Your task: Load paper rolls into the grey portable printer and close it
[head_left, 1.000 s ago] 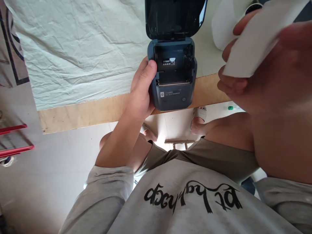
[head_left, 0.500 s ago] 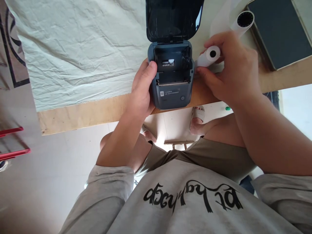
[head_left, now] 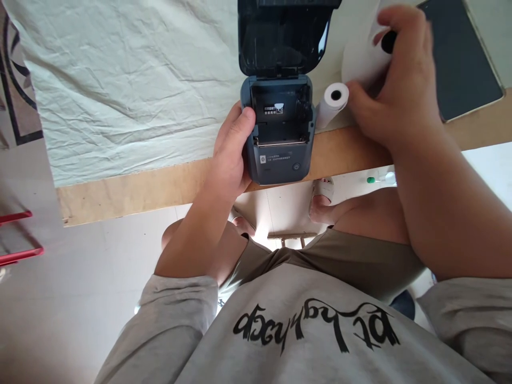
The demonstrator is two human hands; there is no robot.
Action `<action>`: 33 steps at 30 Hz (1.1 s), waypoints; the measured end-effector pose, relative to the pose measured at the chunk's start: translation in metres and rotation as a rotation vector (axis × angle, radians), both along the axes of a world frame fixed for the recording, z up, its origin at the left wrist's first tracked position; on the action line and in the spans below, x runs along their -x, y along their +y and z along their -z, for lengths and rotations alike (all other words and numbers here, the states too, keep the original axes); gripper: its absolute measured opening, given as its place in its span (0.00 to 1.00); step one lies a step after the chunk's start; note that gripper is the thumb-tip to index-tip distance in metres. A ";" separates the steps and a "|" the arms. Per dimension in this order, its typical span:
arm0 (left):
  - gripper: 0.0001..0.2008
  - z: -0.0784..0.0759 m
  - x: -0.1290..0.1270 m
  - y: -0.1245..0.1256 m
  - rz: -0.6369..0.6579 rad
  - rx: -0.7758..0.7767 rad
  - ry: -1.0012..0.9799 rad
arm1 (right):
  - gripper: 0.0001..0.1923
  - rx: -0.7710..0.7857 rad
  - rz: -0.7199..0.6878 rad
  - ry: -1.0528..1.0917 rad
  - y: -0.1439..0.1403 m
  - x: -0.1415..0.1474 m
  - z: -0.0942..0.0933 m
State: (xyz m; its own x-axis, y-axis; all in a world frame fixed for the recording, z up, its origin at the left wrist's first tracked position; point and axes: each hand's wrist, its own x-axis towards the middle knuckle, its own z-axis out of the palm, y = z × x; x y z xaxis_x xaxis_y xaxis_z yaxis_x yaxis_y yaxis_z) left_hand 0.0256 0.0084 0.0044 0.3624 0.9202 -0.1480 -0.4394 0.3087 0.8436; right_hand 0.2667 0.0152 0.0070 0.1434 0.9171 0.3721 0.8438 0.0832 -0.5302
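A small dark grey label printer (head_left: 276,160) stands at the table's front edge with its lid (head_left: 280,37) flipped up and its paper bay bare. My left hand (head_left: 230,154) grips the printer's left side, thumb on the bay's rim. A white paper roll (head_left: 334,98) lies on the table against the printer's right side, free of either hand. My right hand (head_left: 400,96) is further back, fingers curled over a second roll (head_left: 387,42) with a dark core and its loose white paper (head_left: 360,58).
A crumpled pale cloth (head_left: 132,80) covers the wooden table (head_left: 140,186). A dark tablet (head_left: 460,58) lies at the back right, beside my right hand. Red metal bars (head_left: 16,250) stand at the left on the floor. My slippered foot (head_left: 322,194) shows below the table.
My right hand came down from near the camera, set the small roll beside the printer, let it go and moved back onto the second roll. My left hand stayed on the printer.
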 end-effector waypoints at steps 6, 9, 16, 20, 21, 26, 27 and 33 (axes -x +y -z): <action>0.18 -0.005 -0.001 -0.002 0.011 -0.015 0.037 | 0.28 0.078 -0.002 0.018 -0.010 0.003 -0.007; 0.19 -0.010 -0.002 -0.005 0.012 -0.005 0.031 | 0.34 0.045 -0.034 0.082 -0.022 0.000 -0.009; 0.18 -0.005 0.003 -0.002 0.059 -0.015 -0.014 | 0.21 0.182 0.092 -0.041 -0.026 0.000 -0.008; 0.17 0.003 0.006 0.002 0.087 -0.048 -0.048 | 0.31 0.063 -0.007 0.074 -0.028 -0.003 -0.005; 0.17 0.004 0.007 0.002 0.090 -0.049 -0.051 | 0.33 0.041 -0.052 0.093 -0.030 -0.003 -0.005; 0.21 0.001 0.005 0.000 0.080 -0.023 -0.027 | 0.25 0.163 -0.061 -0.054 -0.032 0.004 -0.009; 0.20 0.000 0.005 0.000 0.079 -0.022 -0.024 | 0.23 0.160 -0.050 -0.070 -0.032 0.005 -0.010; 0.18 -0.001 0.004 -0.001 0.060 -0.023 -0.007 | 0.35 0.095 -0.046 0.038 -0.033 0.002 -0.011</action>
State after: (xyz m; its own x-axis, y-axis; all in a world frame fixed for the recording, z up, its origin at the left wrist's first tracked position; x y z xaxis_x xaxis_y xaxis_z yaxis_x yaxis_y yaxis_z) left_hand 0.0219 0.0079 0.0057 0.4183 0.8998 -0.1245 -0.4266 0.3156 0.8476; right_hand 0.2646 -0.0182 0.0179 0.1123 0.9539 0.2784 0.8192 0.0696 -0.5692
